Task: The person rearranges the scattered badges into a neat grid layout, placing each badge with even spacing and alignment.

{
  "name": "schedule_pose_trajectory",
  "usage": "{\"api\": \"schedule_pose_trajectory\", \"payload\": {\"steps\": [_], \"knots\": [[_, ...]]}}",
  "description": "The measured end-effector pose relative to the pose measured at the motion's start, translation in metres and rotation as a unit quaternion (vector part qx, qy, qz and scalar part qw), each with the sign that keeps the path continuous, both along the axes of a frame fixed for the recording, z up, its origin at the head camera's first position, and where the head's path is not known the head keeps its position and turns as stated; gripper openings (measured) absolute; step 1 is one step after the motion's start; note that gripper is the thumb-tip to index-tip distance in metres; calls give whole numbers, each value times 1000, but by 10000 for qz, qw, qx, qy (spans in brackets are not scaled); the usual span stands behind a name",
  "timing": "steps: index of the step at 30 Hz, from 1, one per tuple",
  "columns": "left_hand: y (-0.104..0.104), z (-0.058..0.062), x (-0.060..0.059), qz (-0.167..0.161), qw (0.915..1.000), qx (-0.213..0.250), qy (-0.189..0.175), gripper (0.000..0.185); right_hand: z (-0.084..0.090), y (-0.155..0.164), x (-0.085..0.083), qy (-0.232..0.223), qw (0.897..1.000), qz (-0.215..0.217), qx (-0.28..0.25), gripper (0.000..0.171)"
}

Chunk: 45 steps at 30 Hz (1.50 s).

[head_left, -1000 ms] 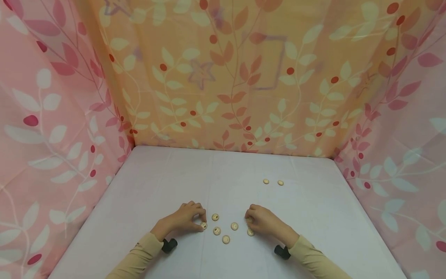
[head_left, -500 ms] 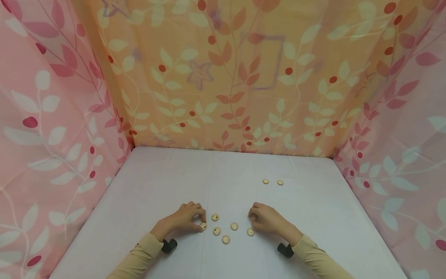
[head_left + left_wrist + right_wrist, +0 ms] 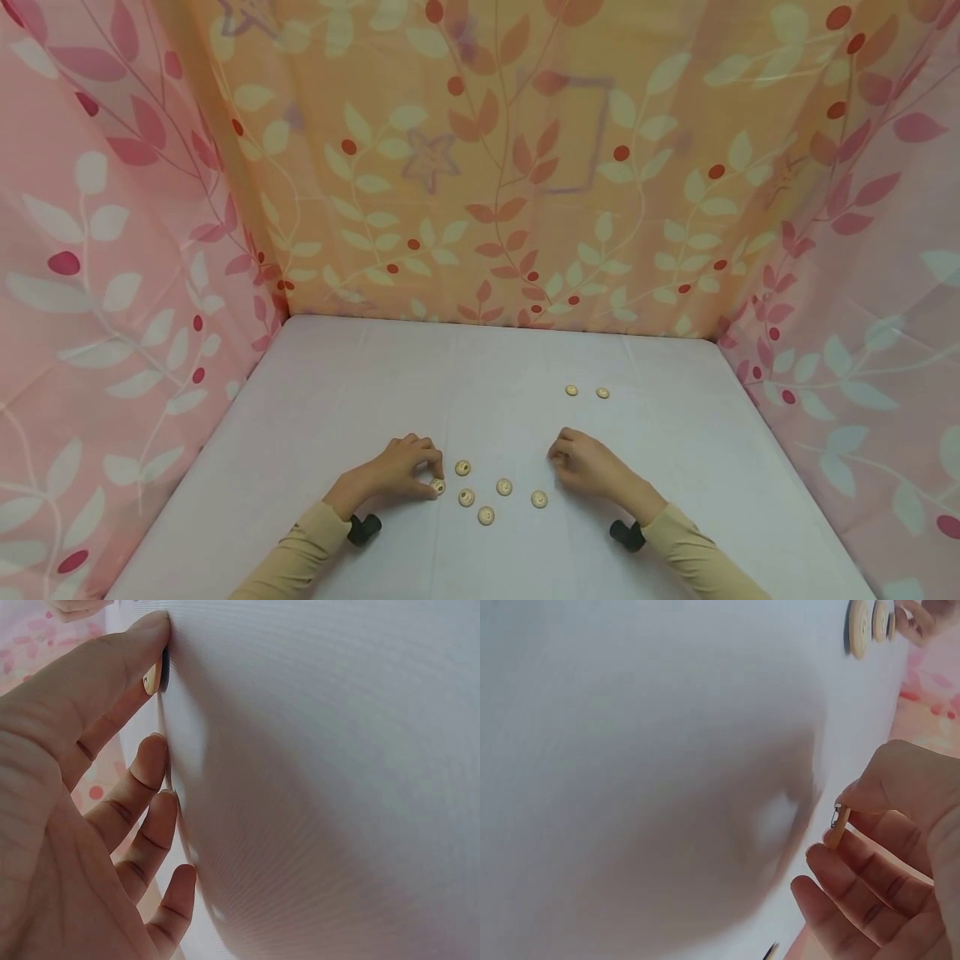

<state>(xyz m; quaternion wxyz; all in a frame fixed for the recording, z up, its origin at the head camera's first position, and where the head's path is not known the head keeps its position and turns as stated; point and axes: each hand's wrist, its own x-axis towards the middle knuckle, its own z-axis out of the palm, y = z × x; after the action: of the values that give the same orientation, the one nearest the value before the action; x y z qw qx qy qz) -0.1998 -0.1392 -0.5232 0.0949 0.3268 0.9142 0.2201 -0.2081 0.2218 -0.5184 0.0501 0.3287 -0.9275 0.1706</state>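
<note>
Several small round cream buttons lie on the white table (image 3: 480, 375). My left hand (image 3: 429, 472) rests on the table with its fingers bent, the thumb (image 3: 112, 667) touching the edge of one button (image 3: 438, 486) (image 3: 154, 676). Right of the cluster, my right hand (image 3: 558, 457) is raised slightly and pinches a button (image 3: 838, 825) between thumb (image 3: 881, 784) and fingers. Loose buttons lie between the hands: (image 3: 462, 467), (image 3: 467, 497), (image 3: 486, 516), (image 3: 504, 487), (image 3: 538, 499).
Two more buttons (image 3: 572, 390) (image 3: 602, 392) lie farther back on the right. Leaf-patterned pink and orange cloth walls (image 3: 480, 183) enclose the table on the left, back and right. A black wrist camera (image 3: 364, 527) sits on each beige sleeve.
My right hand has drawn back to the right, away from the cluster, pinching a button. The button it was beside now lies in plain view. The left hand has stayed put.
</note>
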Motion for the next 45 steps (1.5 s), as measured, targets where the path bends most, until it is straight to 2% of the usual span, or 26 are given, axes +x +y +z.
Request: {"api": "schedule_pose_trajectory", "payload": {"steps": [14, 22, 32, 45], "knots": [[-1, -2, 0, -23, 10000, 35, 57, 20, -3, 27, -10, 104, 9979, -116, -633, 13], [-1, -5, -2, -2, 10000, -29, 49, 20, -7, 40, -15, -104, 9932, -675, -947, 13], [-1, -5, -2, 39, 10000, -17, 39, 20, -14, 59, -24, -187, 9890, -1024, -1053, 16], [-2, -4, -1, 6, 10000, 39, 7, 20, -19, 89, -41, 37, 9823, -1421, -1218, 13]]}}
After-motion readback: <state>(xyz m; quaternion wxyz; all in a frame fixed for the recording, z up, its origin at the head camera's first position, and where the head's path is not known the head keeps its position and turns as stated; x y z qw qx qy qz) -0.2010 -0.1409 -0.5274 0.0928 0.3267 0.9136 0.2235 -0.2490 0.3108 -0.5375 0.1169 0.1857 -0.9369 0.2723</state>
